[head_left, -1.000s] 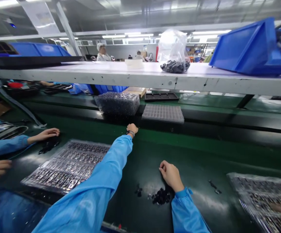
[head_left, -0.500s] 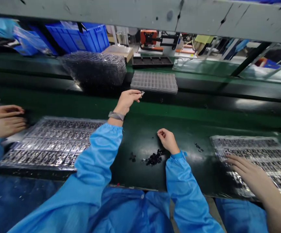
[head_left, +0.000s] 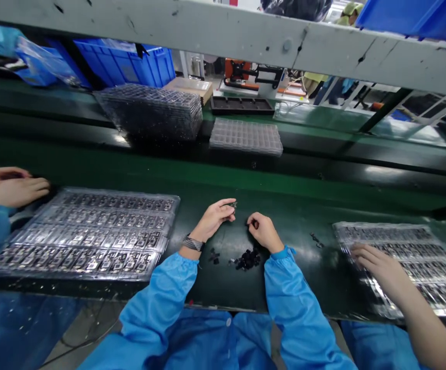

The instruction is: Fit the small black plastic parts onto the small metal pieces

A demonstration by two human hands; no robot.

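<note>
My left hand (head_left: 214,220) hovers over the dark green belt (head_left: 284,267), fingers pinched on a small metal part (head_left: 232,205). A few centimetres to its right, my right hand (head_left: 263,232) is curled shut, pinching a tiny black piece. Just below both hands lies a small heap of black parts (head_left: 248,258). A clear tray of filled cells (head_left: 87,234) sits to the left of my left arm.
Co-workers' hands rest at the far left (head_left: 12,187) and on a second filled tray (head_left: 408,257) at the right (head_left: 377,264). Behind the belt stand a stack of clear trays (head_left: 151,110), a single clear tray (head_left: 246,136), a black tray (head_left: 242,105), blue bins (head_left: 126,64). A grey shelf (head_left: 223,31) runs overhead.
My left hand has pulled back from the far trays with the small metal part and now meets my right hand above the heap. The view has dipped below the shelf.
</note>
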